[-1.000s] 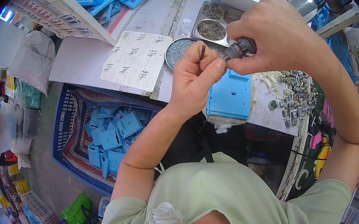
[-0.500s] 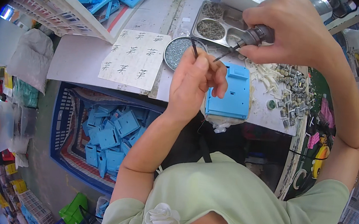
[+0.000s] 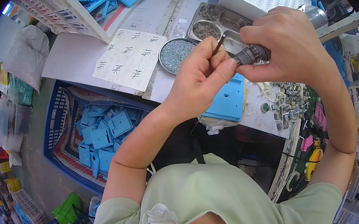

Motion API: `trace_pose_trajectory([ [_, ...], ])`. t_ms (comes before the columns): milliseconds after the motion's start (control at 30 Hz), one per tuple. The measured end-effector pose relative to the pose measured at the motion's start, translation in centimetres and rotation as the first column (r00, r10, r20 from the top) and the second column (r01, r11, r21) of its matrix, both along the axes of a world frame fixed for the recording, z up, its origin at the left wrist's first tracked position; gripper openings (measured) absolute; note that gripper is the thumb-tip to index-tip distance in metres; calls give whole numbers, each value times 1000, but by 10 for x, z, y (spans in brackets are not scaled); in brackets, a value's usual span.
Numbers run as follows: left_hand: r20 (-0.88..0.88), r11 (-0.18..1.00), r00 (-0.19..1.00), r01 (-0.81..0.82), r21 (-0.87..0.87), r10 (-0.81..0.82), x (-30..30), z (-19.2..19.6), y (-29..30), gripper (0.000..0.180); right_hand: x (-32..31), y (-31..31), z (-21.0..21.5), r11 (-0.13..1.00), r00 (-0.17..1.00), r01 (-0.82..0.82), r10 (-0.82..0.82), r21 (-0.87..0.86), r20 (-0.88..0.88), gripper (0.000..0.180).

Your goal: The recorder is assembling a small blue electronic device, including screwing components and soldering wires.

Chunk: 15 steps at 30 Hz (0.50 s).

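Below and left of the round metal-rimmed dish of small silvery pieces [image 3: 159, 57], my landmark, a dark blue slotted plastic crate [image 3: 56, 119] holds a heap of flat light-blue plastic casings [image 3: 102, 137]; a white sheet with dark handwriting [image 3: 125, 58] lies just left of the dish. Right of the dish, my left hand [image 3: 204, 77] has its fingers curled and pressed on a thin dark straight rod [image 3: 218, 45], one end sticking up free. I judge it stiff, light and perhaps slick, best pinched near its middle. Farther right of the dish, a single light-blue plastic casing [image 3: 226, 100] lies partly under my hands. Above it, my left thumb meets the narrow nose of a dark ridged cylindrical tool head [image 3: 252, 54]; whether anything sits in that nose I cannot tell. My right hand [image 3: 286, 44], farther right again, is clamped around the tool head, thumb below and index finger above. It looks hard and heavier than the rod, and its ridged collar should give the surest hold. Farthest right of the dish, loose grey metal parts [image 3: 285, 107] lie in a pile.
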<state>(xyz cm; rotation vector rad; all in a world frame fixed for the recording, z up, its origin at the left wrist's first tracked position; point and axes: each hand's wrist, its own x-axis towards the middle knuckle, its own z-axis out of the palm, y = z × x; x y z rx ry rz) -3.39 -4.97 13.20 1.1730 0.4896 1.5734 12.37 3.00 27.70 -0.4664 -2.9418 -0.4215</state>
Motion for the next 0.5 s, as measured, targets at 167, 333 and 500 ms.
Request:
trace_pose_trajectory([
  [167, 34, 993, 999, -37, -116, 41, 6, -2, -19, 20, 0, -3, -7, 999, 999, -26, 26, -24, 19, 35],
  [333, 207, 983, 978, 66, -168, -31, 4, -4, -25, 16, -5, -3, -11, 994, 993, -112, 111, -15, -42, 36],
  [500, 317, 916, 942, 222, -335, -113, -13, 6, -26, 22, 0, 3, -4, 987, 993, -112, 116, 113, -29, 40],
])
